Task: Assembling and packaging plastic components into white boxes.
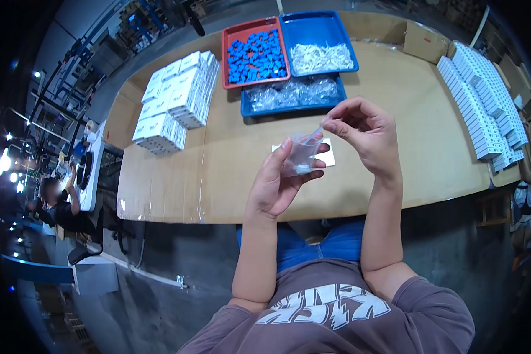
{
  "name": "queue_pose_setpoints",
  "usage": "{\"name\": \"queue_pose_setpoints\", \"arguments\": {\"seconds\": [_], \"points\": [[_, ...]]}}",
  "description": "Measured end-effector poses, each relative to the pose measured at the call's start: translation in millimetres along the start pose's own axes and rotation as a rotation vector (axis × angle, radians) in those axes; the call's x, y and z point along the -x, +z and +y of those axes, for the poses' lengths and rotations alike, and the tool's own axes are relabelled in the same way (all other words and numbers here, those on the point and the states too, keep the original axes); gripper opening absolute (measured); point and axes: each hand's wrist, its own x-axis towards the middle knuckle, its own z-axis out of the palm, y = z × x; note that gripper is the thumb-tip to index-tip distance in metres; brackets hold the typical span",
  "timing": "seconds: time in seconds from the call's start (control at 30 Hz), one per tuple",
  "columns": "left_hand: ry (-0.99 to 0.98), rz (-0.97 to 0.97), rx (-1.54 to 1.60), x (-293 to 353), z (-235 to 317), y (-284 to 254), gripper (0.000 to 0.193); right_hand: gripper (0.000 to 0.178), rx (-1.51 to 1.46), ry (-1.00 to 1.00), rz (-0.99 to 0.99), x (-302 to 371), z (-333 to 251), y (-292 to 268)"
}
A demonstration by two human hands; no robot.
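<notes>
Above the near part of the table, my left hand (277,184) grips a small clear plastic bag (301,158) between thumb and fingers. Something small and whitish (301,169) lies in the bottom of the bag. My right hand (364,131) is closed in a pinch at the bag's upper right edge; whether it holds the plastic itself or a small item there is too fine to tell. Beneath the hands, a flat white piece (326,154) lies on the table, partly hidden by the bag and my left fingers.
Stacked white boxes (171,100) stand left, long rows of them (481,103) right. At the back are a red tray (225,56) of blue parts, a blue tray (312,26) of white pieces, and a lower blue tray (295,111) of clear bags. A person (65,206) sits far left.
</notes>
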Motion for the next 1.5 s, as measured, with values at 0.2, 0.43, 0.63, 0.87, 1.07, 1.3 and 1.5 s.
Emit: {"name": "queue_pose_setpoints", "arguments": {"seconds": [0.2, 0.43, 0.63, 0.87, 1.07, 1.3, 1.5], "points": [[-0.062, 0.041, 0.07, 2.6, -20.6, -15.5, 0.055, 0.009, 0.324, 0.086, -0.351, 4.0, 17.3, -4.8], [-0.05, 0.131, -0.143, 11.4, -27.1, -15.2, 0.055, 0.014, 0.244, 0.025, -0.574, 3.6, 38.8, -8.9], [-0.045, 0.125, -0.056, 10.3, -35.2, -31.2, 0.047, 0.01, 0.222, 0.14, -0.576, 5.4, 46.2, -4.0], [-0.09, 0.137, -0.059, 7.5, -30.8, -31.2, 0.048, 0.021, 0.152, 0.366, -0.674, 0.0, 55.0, -14.2], [-0.051, 0.064, 0.103, 6.9, -30.6, -34.4, 0.052, 0.022, 0.394, 0.185, -0.696, 3.1, 40.1, -9.0], [0.135, 0.139, -0.476, 7.0, -33.3, -24.5, 0.041, 0.017, 0.216, 0.204, -0.44, 1.0, 49.0, -5.0], [0.388, 0.414, -0.681, 3.4, -38.7, -23.7, 0.028, 0.037, 0.07, 0.207, -0.397, 1.2, 51.1, 8.5]]}}
